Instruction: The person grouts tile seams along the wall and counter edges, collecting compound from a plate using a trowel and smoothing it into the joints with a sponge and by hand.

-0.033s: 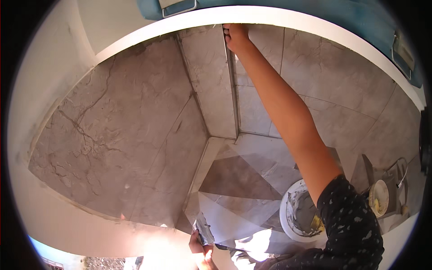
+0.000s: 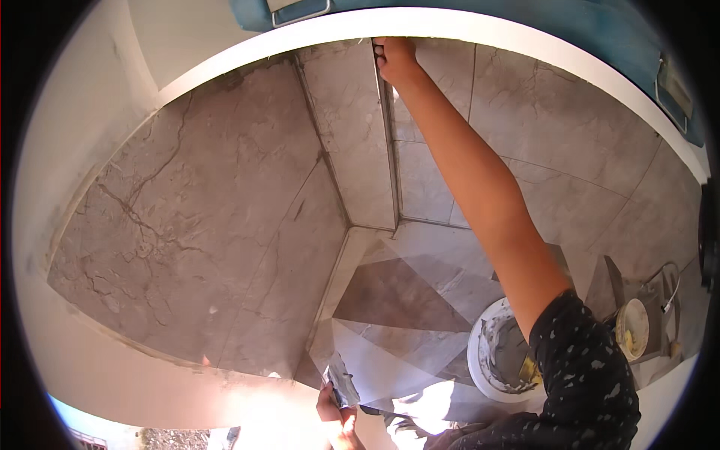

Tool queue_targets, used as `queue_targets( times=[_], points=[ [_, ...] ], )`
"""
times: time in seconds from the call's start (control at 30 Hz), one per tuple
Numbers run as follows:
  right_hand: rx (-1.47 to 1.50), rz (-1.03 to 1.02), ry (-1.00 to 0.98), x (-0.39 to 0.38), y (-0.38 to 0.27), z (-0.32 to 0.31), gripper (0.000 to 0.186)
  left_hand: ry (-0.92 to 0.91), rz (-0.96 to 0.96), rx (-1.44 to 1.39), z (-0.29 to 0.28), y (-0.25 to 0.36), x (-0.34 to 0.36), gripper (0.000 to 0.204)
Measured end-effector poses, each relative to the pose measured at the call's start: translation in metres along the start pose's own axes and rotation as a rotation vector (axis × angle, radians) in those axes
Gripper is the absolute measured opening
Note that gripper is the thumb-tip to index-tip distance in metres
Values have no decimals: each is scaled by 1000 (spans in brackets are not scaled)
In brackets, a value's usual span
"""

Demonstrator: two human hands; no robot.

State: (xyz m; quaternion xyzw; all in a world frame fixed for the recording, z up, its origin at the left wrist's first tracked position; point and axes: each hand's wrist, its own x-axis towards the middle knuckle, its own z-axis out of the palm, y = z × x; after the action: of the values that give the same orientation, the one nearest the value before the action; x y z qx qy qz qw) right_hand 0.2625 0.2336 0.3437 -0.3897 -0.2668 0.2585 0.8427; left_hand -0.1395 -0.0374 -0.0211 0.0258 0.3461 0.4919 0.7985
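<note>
My right hand (image 2: 396, 60) reaches far up to the top of the tiled corner, just below the white band (image 2: 450, 22). Its fingers are curled against the upper end of the vertical tile edge (image 2: 390, 157); what they hold, if anything, is hidden. Low in the picture, my left hand (image 2: 337, 412) is closed on a putty knife (image 2: 342, 380) whose blade is smeared with grey paste. Between my right arm and the floor tiles stands a white bucket (image 2: 475, 360) with grey paste (image 2: 501, 352) inside, its right side hidden by my sleeve.
Large grey veined tiles (image 2: 202, 217) cover the left wall, and similar tiles (image 2: 570, 120) the right. Patterned tiles (image 2: 397, 296) lie on the floor. To the right are a small pale tub (image 2: 634, 328) and a wire handle (image 2: 671, 285). Bright sunlight falls at the bottom.
</note>
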Motion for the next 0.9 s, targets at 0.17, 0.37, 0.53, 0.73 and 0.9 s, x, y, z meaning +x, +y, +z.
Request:
queue_targets(
  times=[0.17, 0.37, 0.53, 0.73, 0.9],
  points=[
    [90, -49, 20, 11, -3, -4, 13, -45, 1, -3, -20, 5, 2, 39],
    [167, -169, -319, -18, 5, -6, 18, 93, 35, 110, -13, 9, -1, 40],
    [-46, -204, -28, -70, -1, 8, 27, 25, 33, 110, 6, 17, -10, 40],
    [-843, -308, -1120, -236, 51, -53, 60, -74, -33, 0, 72, 21, 0, 26],
    [-947, -524, -1506, -305, 66, -94, 59, -314, -259, -183, 97, 36, 18, 20]
  ],
)
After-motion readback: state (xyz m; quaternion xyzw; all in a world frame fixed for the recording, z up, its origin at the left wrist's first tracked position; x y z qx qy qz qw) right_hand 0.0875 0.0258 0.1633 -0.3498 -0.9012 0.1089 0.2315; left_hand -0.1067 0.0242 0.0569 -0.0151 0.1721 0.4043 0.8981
